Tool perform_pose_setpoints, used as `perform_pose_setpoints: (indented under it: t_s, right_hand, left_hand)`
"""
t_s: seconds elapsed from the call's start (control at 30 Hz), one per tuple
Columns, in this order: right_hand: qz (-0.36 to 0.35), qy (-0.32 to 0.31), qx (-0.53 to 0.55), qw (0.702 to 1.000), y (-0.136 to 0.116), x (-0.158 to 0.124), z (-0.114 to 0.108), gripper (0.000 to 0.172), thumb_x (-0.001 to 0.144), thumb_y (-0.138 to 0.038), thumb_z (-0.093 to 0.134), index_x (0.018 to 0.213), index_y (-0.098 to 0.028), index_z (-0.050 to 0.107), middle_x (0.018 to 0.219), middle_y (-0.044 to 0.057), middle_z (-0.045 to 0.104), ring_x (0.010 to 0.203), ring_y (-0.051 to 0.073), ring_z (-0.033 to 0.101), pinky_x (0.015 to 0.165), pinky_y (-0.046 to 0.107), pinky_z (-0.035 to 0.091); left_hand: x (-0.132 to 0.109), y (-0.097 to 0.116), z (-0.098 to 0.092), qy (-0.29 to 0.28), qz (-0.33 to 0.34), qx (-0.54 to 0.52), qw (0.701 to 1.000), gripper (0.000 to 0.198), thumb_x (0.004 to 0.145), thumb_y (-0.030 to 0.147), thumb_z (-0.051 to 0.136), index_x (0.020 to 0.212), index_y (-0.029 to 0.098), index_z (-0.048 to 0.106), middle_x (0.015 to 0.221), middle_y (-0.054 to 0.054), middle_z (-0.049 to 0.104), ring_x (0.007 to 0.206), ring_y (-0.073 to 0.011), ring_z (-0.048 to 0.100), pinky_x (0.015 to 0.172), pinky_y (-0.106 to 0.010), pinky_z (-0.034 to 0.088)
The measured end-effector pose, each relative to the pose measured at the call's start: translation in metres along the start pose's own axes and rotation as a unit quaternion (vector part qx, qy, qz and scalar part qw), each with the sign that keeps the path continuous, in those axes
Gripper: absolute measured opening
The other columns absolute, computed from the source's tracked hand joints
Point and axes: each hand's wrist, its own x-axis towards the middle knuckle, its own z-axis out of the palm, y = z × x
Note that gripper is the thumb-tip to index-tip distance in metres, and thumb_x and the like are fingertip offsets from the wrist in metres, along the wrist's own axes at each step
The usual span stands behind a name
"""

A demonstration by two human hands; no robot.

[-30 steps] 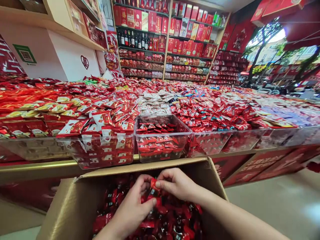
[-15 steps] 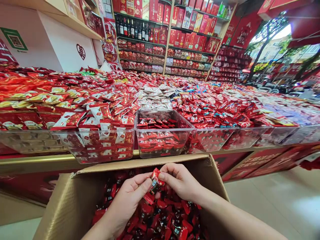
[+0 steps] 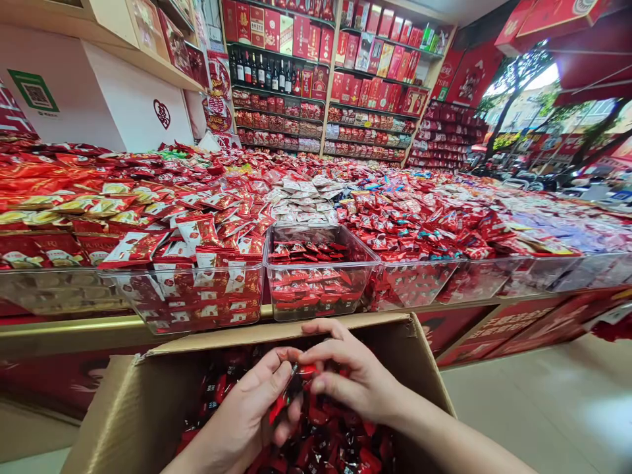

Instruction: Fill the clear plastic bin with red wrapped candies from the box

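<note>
Left hand: the left hand (image 3: 247,415) reaches into an open cardboard box, its thumb and forefinger closed on one end of a wrapped candy, its other fingers curled beneath.
Right hand: the right hand (image 3: 355,382) comes in from the other side, fingertips pinched on the same candy, the remaining fingers spread loosely above it.
Wrapped candy: the wrapped candy (image 3: 292,388), red with a dark middle, is held between both hands just above the heap in the box, near the box's far wall.
Cardboard box: the cardboard box (image 3: 276,334) stands in front of the table, flaps open, filled with loose red and dark wrapped sweets (image 3: 340,447).
Clear bin: a clear bin (image 3: 320,266) sits at the table's front edge straight beyond the box, partly filled with flat-lying red sweets.
Neighbouring bin: to its left, touching it, a second bin (image 3: 197,296) is heaped with red-and-white packets.
Table: the table (image 3: 69,328) runs the width of the shop, covered with mounds of mostly red packets, with a pile of white packets (image 3: 303,196) behind the clear bin.
Shelves: wall shelves (image 3: 323,79) at the back carry red gift boxes and a row of bottles (image 3: 259,71).
Shop front: at right, trees (image 3: 518,85) show in daylight.
</note>
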Motion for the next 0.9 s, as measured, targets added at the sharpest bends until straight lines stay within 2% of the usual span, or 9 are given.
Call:
perform_pose_setpoints:
  t_s: [0.07,0.2,0.27,0.37,0.57,0.67,0.73,0.8,0.9]
  right_hand:
    - [0.006,0.025,-0.016,1.0,-0.001,0.004,-0.004,0.013,0.075,-0.028,0.056,0.082,-0.019,0.063,0.098,0.006,0.054,0.087,0.014,0.052,0.077,0.026,0.042]
    - [0.092,0.035,-0.028,0.995,-0.001,0.006,-0.007,0.021,0.081,-0.03,0.047,0.072,-0.015,0.058,0.059,-0.001,0.053,0.052,0.007,0.046,0.051,0.018,0.039]
    - [0.102,0.036,-0.067,0.992,-0.001,0.005,-0.007,0.021,0.08,-0.029,0.047,0.07,-0.014,0.058,0.057,-0.002,0.053,0.052,0.007,0.044,0.051,0.017,0.037]
    - [0.099,0.026,-0.102,0.989,-0.003,0.004,-0.006,0.019,0.079,-0.027,0.048,0.071,-0.013,0.059,0.06,-0.001,0.056,0.055,0.007,0.045,0.053,0.017,0.037]
    - [0.108,0.04,-0.11,0.987,-0.005,0.005,-0.003,0.021,0.081,-0.027,0.045,0.072,-0.014,0.057,0.062,0.0,0.057,0.056,0.008,0.047,0.054,0.018,0.039]
    - [0.028,0.091,-0.207,0.974,-0.008,-0.001,0.002,0.016,0.081,-0.026,0.046,0.083,-0.014,0.056,0.072,0.003,0.058,0.065,0.01,0.05,0.06,0.021,0.041]
    - [-0.075,0.076,-0.302,0.948,-0.009,-0.006,0.009,0.018,0.079,-0.029,0.049,0.086,-0.014,0.056,0.078,0.006,0.057,0.069,0.012,0.049,0.061,0.023,0.041]
    - [-0.175,0.044,-0.387,0.904,-0.008,-0.01,0.018,0.022,0.076,-0.035,0.051,0.08,-0.014,0.057,0.076,0.007,0.057,0.066,0.014,0.047,0.056,0.025,0.041]
    - [-0.254,0.045,-0.492,0.832,-0.01,-0.012,0.025,0.015,0.077,-0.023,0.048,0.075,-0.012,0.058,0.069,0.007,0.057,0.06,0.014,0.045,0.051,0.026,0.039]
  left_hand:
    - [0.0,-0.001,0.001,0.002,-0.016,0.008,1.0,0.032,0.082,0.039,0.045,0.107,0.019,0.046,0.052,0.004,0.051,0.04,-0.0047,0.038,0.042,-0.016,0.025]
    - [0.0,-0.002,-0.002,0.036,0.013,0.077,0.996,0.049,0.08,0.055,0.033,0.1,0.015,0.054,0.068,-0.002,0.06,0.057,-0.0119,0.052,0.052,-0.022,0.036]
    - [0.001,-0.002,-0.005,0.049,0.043,0.124,0.99,0.049,0.076,0.056,0.041,0.1,0.017,0.056,0.074,-0.002,0.061,0.062,-0.0129,0.052,0.057,-0.023,0.039]
    - [0.002,-0.002,-0.006,0.052,0.069,0.179,0.98,0.039,0.068,0.042,0.062,0.099,0.018,0.059,0.07,0.001,0.06,0.065,-0.0126,0.051,0.06,-0.023,0.039]
    - [0.008,-0.005,-0.003,0.048,0.094,0.181,0.978,0.028,0.069,0.027,0.065,0.095,0.017,0.062,0.065,0.003,0.06,0.056,-0.0077,0.044,0.052,-0.018,0.036]
    - [0.011,-0.008,-0.003,0.106,0.099,0.15,0.978,0.033,0.066,0.031,0.067,0.094,0.015,0.059,0.056,0.005,0.058,0.048,-0.0058,0.042,0.044,-0.016,0.032]
    - [0.013,-0.011,-0.003,0.135,0.095,0.122,0.979,0.038,0.064,0.034,0.067,0.094,0.015,0.055,0.051,0.005,0.058,0.043,-0.0055,0.042,0.041,-0.015,0.03]
    - [0.014,-0.014,-0.002,0.138,0.087,0.101,0.981,0.041,0.063,0.037,0.067,0.093,0.016,0.049,0.051,0.005,0.059,0.041,-0.0068,0.045,0.04,-0.015,0.031]
    - [0.012,-0.014,0.002,0.12,0.084,0.085,0.986,0.042,0.064,0.037,0.067,0.094,0.018,0.044,0.048,0.005,0.057,0.041,-0.0073,0.045,0.039,-0.016,0.031]
